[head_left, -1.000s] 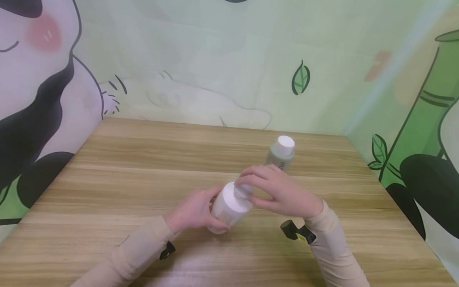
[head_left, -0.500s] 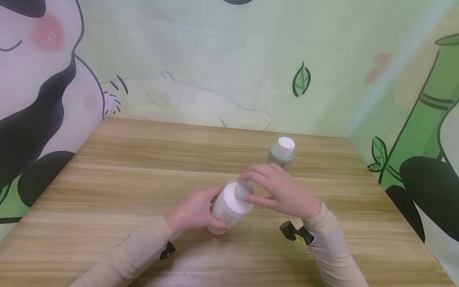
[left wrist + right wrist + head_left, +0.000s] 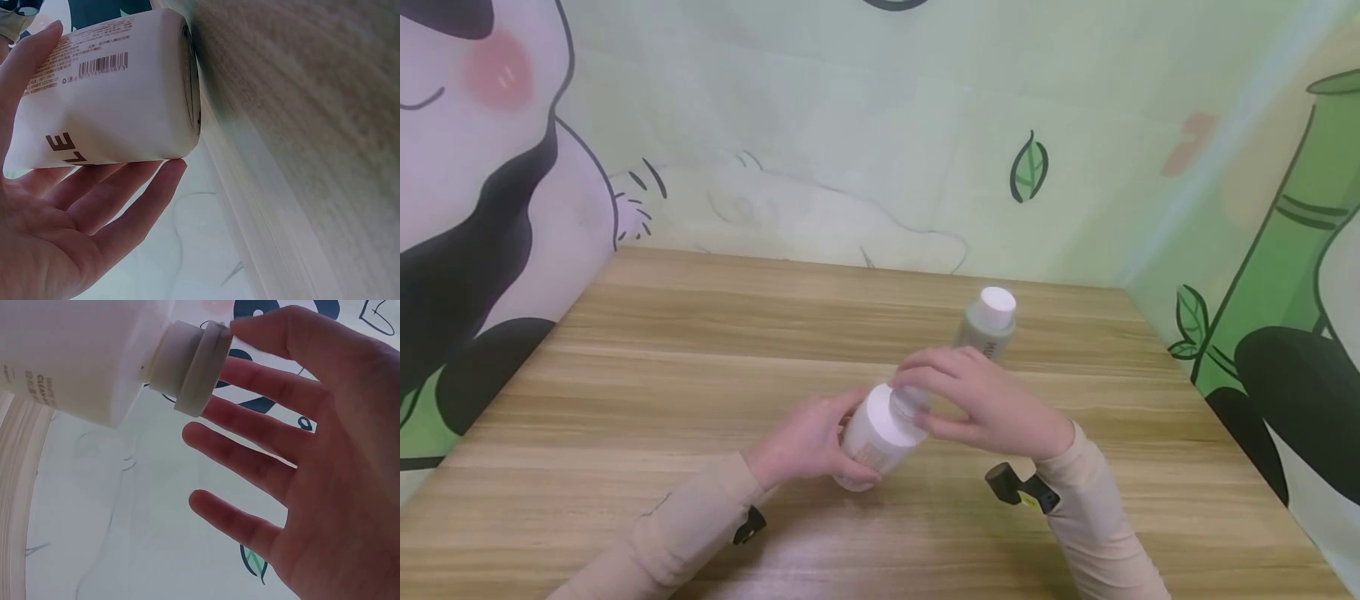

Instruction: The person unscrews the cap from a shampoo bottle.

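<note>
My left hand [image 3: 802, 439] grips a white plastic bottle [image 3: 880, 435] around its body, thumb on the near side. The bottle leans to the right, its base close over the wooden table. In the left wrist view a barcode and brown print show on the bottle [image 3: 119, 94]. My right hand [image 3: 988, 404] pinches the round cap [image 3: 203, 372] between thumb and forefingers, while the other two fingers stand spread away from it. A pale grey-green bottle [image 3: 979, 332] with a white top stands just behind the right hand, its lower part hidden.
The wood-grain table [image 3: 700, 333] meets a light green backdrop [image 3: 820, 125] with painted pandas and bamboo at back and sides. A black wrist camera [image 3: 1022, 487] juts from the right sleeve, another small black one [image 3: 749, 525] from the left.
Half a second ago the right fingers were spread looser, with the cap's top showing; now they close round the cap again, as one second ago. The left hand and the bottle stay put.
</note>
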Available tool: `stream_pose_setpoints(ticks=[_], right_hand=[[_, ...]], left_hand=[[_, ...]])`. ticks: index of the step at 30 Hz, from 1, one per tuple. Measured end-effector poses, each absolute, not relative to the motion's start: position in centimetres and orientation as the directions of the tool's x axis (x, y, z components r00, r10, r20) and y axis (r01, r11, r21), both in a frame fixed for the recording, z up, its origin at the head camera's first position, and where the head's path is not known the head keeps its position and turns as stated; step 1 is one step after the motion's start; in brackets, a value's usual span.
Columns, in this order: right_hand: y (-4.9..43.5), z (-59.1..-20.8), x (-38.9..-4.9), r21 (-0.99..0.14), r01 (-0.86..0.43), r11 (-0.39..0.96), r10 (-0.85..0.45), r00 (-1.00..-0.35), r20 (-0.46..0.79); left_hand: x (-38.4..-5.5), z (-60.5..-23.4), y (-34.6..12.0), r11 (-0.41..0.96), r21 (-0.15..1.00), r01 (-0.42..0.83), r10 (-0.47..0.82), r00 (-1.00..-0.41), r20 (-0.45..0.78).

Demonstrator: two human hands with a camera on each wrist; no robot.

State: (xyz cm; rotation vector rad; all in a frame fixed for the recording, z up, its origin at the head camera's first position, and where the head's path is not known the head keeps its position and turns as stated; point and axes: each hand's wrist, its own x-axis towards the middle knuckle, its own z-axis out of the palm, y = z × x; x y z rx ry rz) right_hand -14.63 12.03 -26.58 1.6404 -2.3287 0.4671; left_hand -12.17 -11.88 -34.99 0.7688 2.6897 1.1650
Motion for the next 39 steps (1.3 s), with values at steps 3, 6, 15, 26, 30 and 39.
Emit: stream_pose_setpoints(ticks=[3, 6, 15, 26, 30, 39], right_hand=[[12.01, -26.53, -14.56, -0.123, -0.934, 0.337, -0.853, -0.358, 0.38], [11.98, -26.45, -14.52, -0.124, -0.926, 0.356, -0.842, -0.375, 0.387], [11.85, -26.53, -14.59, -0.091, -0.928, 0.362, -0.829, -0.365, 0.423], [11.8, -26.49, -14.56, -0.098, -0.946, 0.31, -0.855, -0.322, 0.406], [11.81, -26.52, -14.54, -0.112, -0.941, 0.319, -0.851, -0.336, 0.403], [11.84, -26.62, -14.57, -0.104, -0.905, 0.412, -0.817, -0.418, 0.397]], left_hand=[[-12.15, -34.93, -11.89, 0.577, 0.704, 0.414, 0.494, -0.863, 0.103], [-12.11, -34.84, -11.88, 0.577, 0.704, 0.414, 0.494, -0.863, 0.103], [-12.1, -34.81, -11.84, 0.579, 0.701, 0.416, 0.497, -0.862, 0.101], [-12.21, -34.95, -11.85, 0.581, 0.71, 0.399, 0.485, -0.87, 0.091], [-12.23, -34.98, -11.91, 0.582, 0.705, 0.405, 0.489, -0.867, 0.094], [-12.23, -35.07, -11.88, 0.589, 0.693, 0.416, 0.491, -0.865, 0.102]])
